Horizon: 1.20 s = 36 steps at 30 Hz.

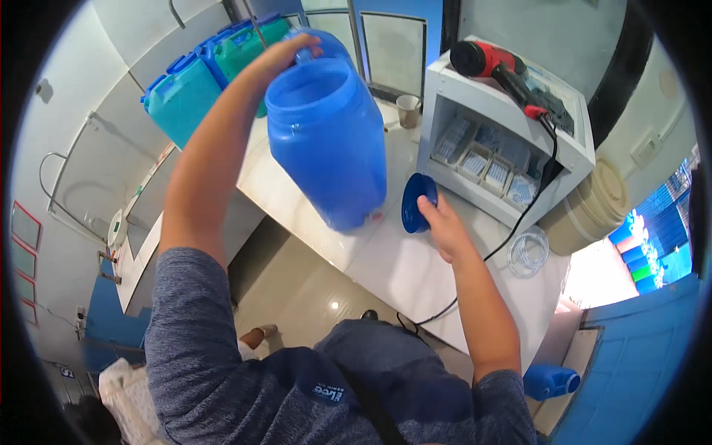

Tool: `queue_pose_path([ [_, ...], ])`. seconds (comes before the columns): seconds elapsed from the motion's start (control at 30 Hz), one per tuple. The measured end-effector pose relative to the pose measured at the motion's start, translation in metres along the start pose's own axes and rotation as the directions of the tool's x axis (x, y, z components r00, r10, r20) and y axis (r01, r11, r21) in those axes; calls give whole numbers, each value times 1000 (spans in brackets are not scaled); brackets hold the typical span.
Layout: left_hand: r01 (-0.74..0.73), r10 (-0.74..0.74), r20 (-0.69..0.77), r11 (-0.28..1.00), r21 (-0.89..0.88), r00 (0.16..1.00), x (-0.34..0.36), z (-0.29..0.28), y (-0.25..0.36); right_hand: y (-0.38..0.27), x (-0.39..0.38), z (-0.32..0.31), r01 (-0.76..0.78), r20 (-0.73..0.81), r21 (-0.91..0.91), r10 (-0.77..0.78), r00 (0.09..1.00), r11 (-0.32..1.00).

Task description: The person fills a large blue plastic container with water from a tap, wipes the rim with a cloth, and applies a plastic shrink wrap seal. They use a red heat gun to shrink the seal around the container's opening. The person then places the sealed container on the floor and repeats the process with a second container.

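A large blue plastic water jug [326, 148] stands on the white tiled counter [386, 259], its wide round mouth uncovered. My left hand [297, 50] reaches over to the jug's far side with its fingers curled around the handle by the rim. To the right of the jug, my right hand [443, 225] grips a dark blue round lid [417, 199] by its edge, thumb on the near face. The lid is held on edge just above the counter, apart from the jug. Behind the jug, another blue container [331, 43] is partly hidden.
Teal jugs [182, 104] stand at the far left. A small cup [408, 111] sits beside a white cabinet [512, 133] holding baskets of packets. On it lies a red-and-black heat gun [493, 63], its cord trailing across the counter. Coiled clear tubing [528, 254] lies near a beige bucket [593, 204].
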<state>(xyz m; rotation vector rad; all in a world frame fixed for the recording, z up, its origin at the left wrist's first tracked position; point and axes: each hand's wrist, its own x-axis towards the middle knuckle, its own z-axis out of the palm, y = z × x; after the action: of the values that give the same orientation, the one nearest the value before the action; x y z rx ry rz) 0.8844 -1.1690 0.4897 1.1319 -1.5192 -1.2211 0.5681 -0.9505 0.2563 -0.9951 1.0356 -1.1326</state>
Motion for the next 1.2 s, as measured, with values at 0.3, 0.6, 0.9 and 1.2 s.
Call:
queue_pose_path([
  [0.3,-171,143,-344,984,-51,928,-43,-5,-16,42,103,15,139,-144,-450,-225,964,882],
  [0.6,-294,477,-516,869,398,711,-192,121,-210,90,252,16,-141,-418,-309,-1,909,941],
  [0.9,-286,508,-457,834,472,730,-139,88,-195,-35,240,55,379,-54,-65,-383,922,923],
  [1.2,-155,309,-586,942,299,749,-150,95,-239,34,31,32,65,64,-998,-157,985,-1],
])
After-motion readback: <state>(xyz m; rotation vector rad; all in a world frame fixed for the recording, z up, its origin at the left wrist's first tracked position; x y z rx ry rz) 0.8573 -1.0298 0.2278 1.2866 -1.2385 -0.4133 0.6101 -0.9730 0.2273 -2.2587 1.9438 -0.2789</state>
